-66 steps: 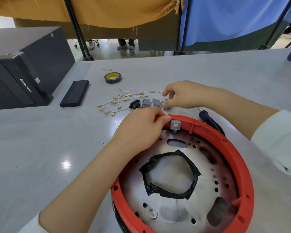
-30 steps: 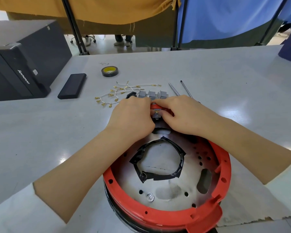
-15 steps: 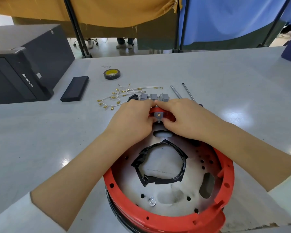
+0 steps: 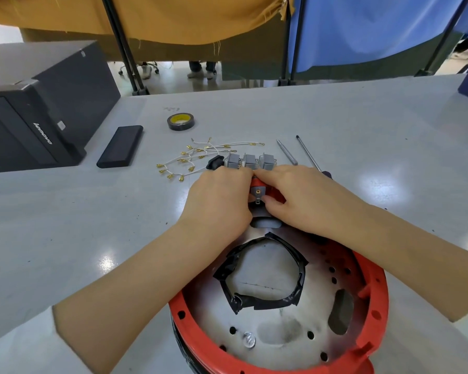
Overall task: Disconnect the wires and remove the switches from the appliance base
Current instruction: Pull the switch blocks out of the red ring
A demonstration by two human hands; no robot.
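Both hands meet at the far rim of the red base point(image 4: 373, 317). Left hand point(image 4: 219, 198) and right hand point(image 4: 300, 198) have fingers curled around one grey switch point(image 4: 257, 193) seated in the rim, pinching it from either side; its metal terminals show between the fingertips. Whether the switch is loose cannot be told.

Just beyond the hands, on the table point(image 4: 79, 225): 3 grey switches point(image 4: 250, 161) in a row, touching; 1 black part point(image 4: 214, 162) at their left end; a loose bundle of white wires point(image 4: 200, 155) with brass terminals, count unclear.

Right of the row: 2 screwdrivers point(image 4: 304, 149), shafts pointing away. Further left: 1 tape roll point(image 4: 181, 121), 1 black slab point(image 4: 120, 150), 1 computer case point(image 4: 38, 103) by the left edge. Bare table lies right of the base.
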